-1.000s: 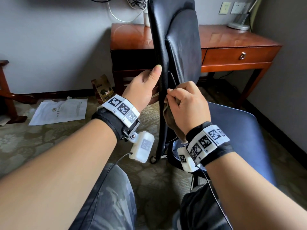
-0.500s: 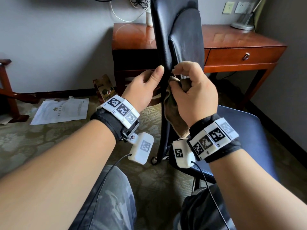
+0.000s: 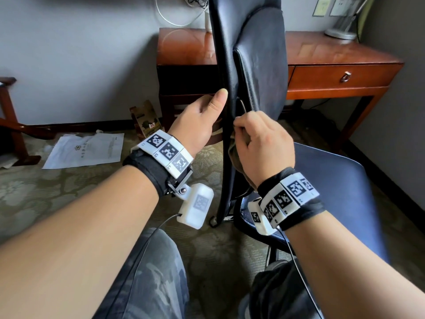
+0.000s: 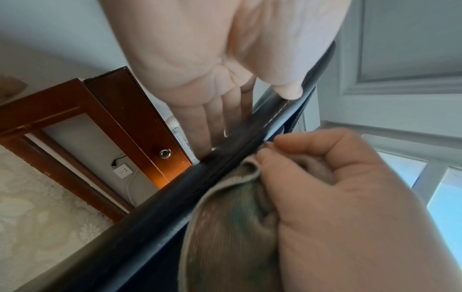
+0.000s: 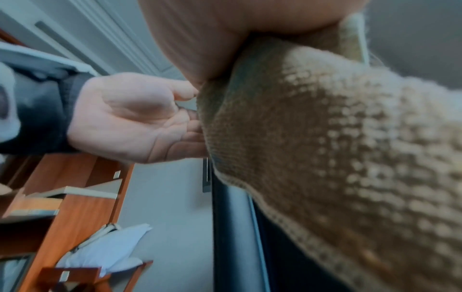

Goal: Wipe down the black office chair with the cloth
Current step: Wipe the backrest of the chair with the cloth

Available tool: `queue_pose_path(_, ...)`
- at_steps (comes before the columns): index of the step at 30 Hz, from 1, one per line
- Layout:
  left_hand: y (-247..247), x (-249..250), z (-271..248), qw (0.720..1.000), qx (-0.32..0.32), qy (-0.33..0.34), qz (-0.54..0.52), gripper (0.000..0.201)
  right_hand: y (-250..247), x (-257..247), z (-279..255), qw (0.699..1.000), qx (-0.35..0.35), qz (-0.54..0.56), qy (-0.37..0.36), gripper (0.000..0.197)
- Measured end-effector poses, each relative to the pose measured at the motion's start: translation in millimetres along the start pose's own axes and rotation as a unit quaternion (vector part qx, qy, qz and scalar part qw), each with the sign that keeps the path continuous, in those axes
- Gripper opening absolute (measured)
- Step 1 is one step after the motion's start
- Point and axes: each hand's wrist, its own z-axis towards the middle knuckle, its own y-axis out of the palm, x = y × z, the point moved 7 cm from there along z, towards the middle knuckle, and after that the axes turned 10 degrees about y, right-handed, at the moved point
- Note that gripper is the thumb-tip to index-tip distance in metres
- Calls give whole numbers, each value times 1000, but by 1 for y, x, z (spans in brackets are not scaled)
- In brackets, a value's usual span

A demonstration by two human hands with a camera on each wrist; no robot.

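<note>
My left hand grips the near edge of the black office chair backrest: thumb pressed on the near face, fingers lying straight along the far side of the edge, so it clamps the edge between thumb and fingers. Chair stands on the carpet in front of me, backrest seen edge-on and upright, blue-looking seat off to the right.

My right hand is curled round the cloth, a tan ribbed rag, bunched in the fist. Thumb and forefinger tips pinch the cloth's top fold right against the backrest edge, just below and beside my left thumb. Rest of the cloth hangs down along the edge under my palm; in the right wrist view it fills most of the frame, touching the dark edge.

Behind the chair a wooden desk stands against the wall, drawer with ring pull on the right side, lamp base at its far right corner. White cable hangs near the desk's far left corner. On the carpet left of the desk: a sheet of paper and a small carton. Both wrists carry marker bands.
</note>
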Motion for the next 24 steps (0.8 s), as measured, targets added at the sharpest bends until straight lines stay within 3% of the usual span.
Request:
queue_pose_path(5, 2, 6, -3, 1000, -21, -6, 11, 60, -1, 1, 1, 997, -67, -33, -15, 6)
queue_pose_path(8, -1, 7, -5, 998, -17, -5, 53, 63, -24, -2, 17, 999, -40, 18, 22, 12)
queue_pose_path(9, -2, 6, -5, 999, -15, -11, 41, 60, -30, -3, 24, 999, -24, 33, 35, 14)
queue_pose_path(12, 5, 8, -10, 999, -30, -32, -18, 22, -30, -6, 36, 998, -18, 31, 46, 23)
queue_pose_path(15, 5, 11, -11, 999, -30, -27, -32, 16, -22, -14, 33, 1000, -15, -10, -5, 20)
queue_pose_path(20, 4, 8, -9, 999, -30, -28, -22, 40, -6, -15, 13, 992, -23, -93, -77, 14)
queue_pose_path(24, 3, 6, -7, 999, -25, -25, -11, 51, 4, -7, 0, 987, -59, -119, -89, 15)
